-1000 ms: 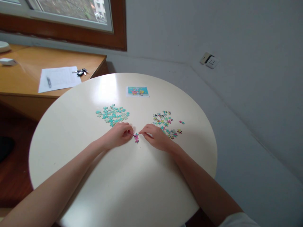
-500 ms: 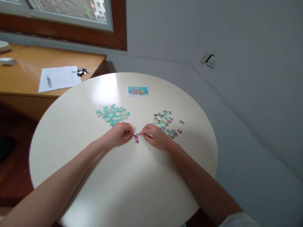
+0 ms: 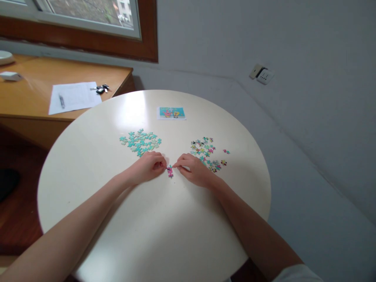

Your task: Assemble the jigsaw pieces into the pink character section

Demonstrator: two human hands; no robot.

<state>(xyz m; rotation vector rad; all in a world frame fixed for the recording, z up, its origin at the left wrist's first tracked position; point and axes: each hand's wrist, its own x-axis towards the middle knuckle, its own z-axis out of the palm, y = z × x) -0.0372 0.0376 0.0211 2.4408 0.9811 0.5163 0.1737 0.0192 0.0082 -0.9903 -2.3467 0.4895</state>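
Note:
On the round cream table point(image 3: 152, 235), my left hand point(image 3: 148, 167) and my right hand point(image 3: 192, 169) meet at a small pink jigsaw piece cluster point(image 3: 169, 171). Both hands are curled, fingertips pinching the pink pieces from either side. A pile of teal pieces point(image 3: 140, 141) lies just beyond my left hand. A pile of mixed-colour pieces point(image 3: 206, 152) lies beyond my right hand, partly hidden by it. A small reference picture point(image 3: 171, 112) lies flat at the far side of the table.
A wooden desk point(image 3: 32, 92) stands at the back left with a sheet of paper point(image 3: 73, 96), a pen and keys point(image 3: 100, 89). A window sits above it. A grey wall with a socket point(image 3: 261, 74) runs along the right.
Both hands stay at the pink pieces; my right fingertip has closed in slightly on them. The view has shifted a little.

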